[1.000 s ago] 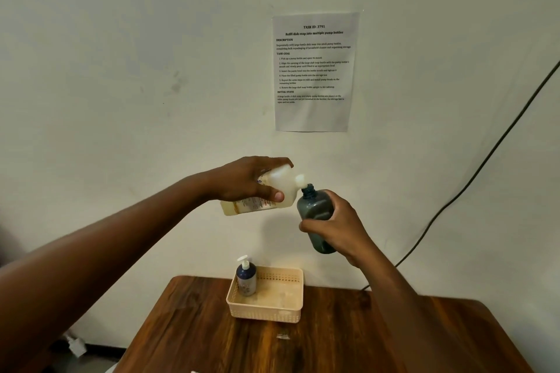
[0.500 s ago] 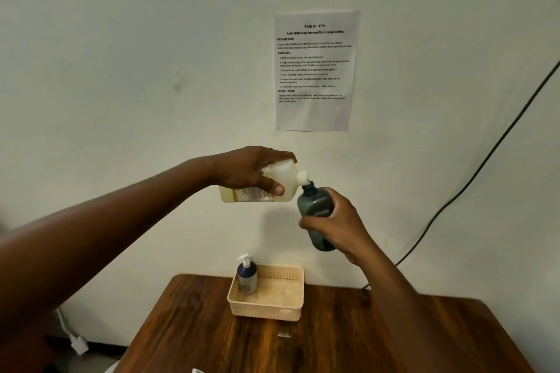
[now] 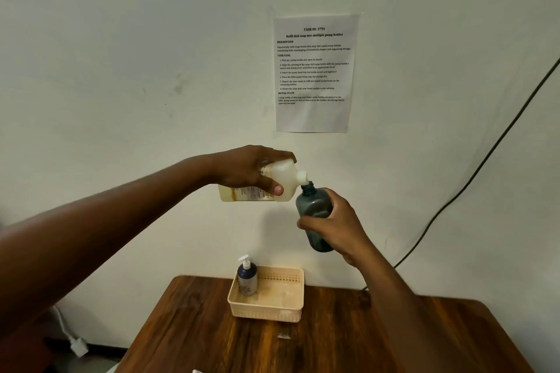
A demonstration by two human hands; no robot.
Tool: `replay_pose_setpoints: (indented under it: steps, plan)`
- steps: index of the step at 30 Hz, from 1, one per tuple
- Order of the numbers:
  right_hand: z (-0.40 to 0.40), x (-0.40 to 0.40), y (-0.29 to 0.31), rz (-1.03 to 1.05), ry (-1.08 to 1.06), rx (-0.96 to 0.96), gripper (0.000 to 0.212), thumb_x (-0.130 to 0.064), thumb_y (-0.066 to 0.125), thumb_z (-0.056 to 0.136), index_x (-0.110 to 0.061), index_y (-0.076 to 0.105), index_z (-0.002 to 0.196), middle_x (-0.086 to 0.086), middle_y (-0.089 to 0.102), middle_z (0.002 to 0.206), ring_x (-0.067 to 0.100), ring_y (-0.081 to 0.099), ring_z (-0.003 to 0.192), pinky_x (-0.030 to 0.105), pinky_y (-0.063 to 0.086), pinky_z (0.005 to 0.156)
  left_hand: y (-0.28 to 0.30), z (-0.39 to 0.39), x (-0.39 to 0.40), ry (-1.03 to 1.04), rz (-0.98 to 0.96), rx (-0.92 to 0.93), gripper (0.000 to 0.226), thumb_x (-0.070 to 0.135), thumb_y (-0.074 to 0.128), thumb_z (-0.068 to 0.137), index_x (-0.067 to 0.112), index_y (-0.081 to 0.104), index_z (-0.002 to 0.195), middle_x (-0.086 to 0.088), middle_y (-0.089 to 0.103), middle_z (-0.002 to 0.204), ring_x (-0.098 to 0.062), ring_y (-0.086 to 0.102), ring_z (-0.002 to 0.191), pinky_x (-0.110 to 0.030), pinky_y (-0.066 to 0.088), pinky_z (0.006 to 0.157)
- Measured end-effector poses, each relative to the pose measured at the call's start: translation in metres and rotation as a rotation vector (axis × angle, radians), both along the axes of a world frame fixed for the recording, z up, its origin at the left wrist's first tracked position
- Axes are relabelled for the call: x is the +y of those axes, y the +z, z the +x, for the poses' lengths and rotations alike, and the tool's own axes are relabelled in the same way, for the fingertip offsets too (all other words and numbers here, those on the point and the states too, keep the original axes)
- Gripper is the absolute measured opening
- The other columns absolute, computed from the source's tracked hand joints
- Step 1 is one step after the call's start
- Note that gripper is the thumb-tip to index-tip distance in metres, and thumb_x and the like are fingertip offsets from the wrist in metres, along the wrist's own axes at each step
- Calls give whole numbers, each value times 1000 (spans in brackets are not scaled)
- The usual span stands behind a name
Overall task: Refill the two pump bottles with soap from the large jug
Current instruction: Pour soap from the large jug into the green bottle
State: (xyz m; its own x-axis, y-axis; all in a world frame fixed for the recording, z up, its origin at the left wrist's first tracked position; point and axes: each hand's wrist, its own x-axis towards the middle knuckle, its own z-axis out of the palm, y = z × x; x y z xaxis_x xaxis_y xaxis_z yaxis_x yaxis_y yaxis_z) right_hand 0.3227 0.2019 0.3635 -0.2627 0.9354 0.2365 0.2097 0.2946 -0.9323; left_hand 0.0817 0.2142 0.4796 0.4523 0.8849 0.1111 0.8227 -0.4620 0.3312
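Yellowish soap jug (image 3: 272,183) meets dark bottle (image 3: 313,209).

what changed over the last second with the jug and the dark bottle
The left hand tipped the soap jug further, its spout now meeting the mouth of the dark bottle in the right hand. Both grips, the basket and its pump bottle are unchanged.

- I count two pump bottles: one dark open bottle (image 3: 313,206), one capped bottle (image 3: 247,277).
- One soap jug (image 3: 283,180).
- One basket (image 3: 269,310).
- One wall sheet (image 3: 313,73).
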Motion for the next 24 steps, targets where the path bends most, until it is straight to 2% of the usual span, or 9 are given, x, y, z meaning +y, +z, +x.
replay_pose_setpoints:
  steps: [2, 8, 19, 24]
  plan:
    - [0, -1, 0, 3, 0, 11, 60, -18, 85, 73, -35, 54, 121, -5, 62, 116, 13, 60, 101, 22, 49, 71, 1, 0, -1, 1, 1, 3, 74, 43, 77, 89, 35, 41, 153, 12, 55, 127, -13, 57, 109, -12, 45, 80]
    - [-2, -1, 2, 10, -2, 23, 61, -18, 85, 74, -34, 53, 123, -6, 60, 117, 11, 59, 100, 20, 49, 70, 5, 2, -3, -6, 14, 9, 73, 41, 77, 90, 32, 42, 153, 9, 56, 127, -17, 57, 111, -16, 47, 82]
    - [-2, -2, 4, 23, -2, 31, 60, -19, 85, 74, -37, 52, 121, -13, 58, 112, 12, 59, 99, 20, 49, 71, 13, 5, -9, -18, 10, 10, 72, 41, 77, 89, 33, 43, 152, 3, 60, 132, -19, 60, 113, -24, 53, 89]
    - [-1, -3, 5, 24, 7, 41, 58, -19, 85, 73, -37, 54, 118, -11, 60, 113, 12, 60, 100, 20, 49, 69, 16, 5, -10, -14, 4, -3, 74, 40, 79, 88, 34, 43, 153, 5, 59, 134, -18, 59, 113, -23, 51, 88]
